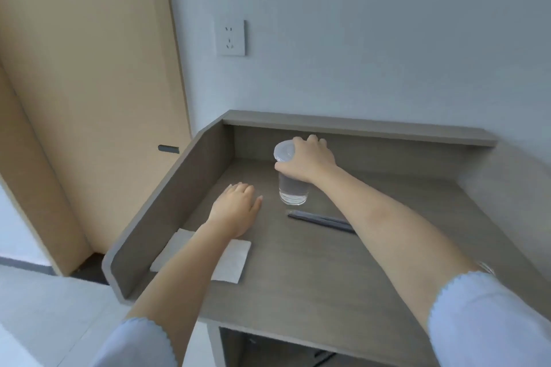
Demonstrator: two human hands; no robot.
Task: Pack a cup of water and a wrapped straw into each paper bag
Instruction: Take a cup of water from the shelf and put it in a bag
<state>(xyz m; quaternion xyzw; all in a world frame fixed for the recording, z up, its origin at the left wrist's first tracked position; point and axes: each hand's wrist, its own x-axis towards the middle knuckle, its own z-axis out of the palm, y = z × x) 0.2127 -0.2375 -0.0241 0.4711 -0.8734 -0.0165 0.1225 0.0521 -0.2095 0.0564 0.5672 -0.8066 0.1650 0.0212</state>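
A clear plastic cup of water [292, 193] with a lid stands upright near the back of the grey desk [313, 271]. My right hand [307, 159] grips the cup from above, fingers curled round its top. Just in front of the cup lies a dark wrapped straw [320, 220], partly hidden by my right forearm. My left hand [237, 207] rests flat on the desk, left of the cup, fingers straight. A flat white paper bag [229, 261] lies at the desk's left front, partly under my left forearm.
The desk has a raised side panel [167, 211] on the left and a shelf ledge [357, 125] along the back wall. A wall socket [231, 38] sits above. A beige door [89, 83] stands to the left.
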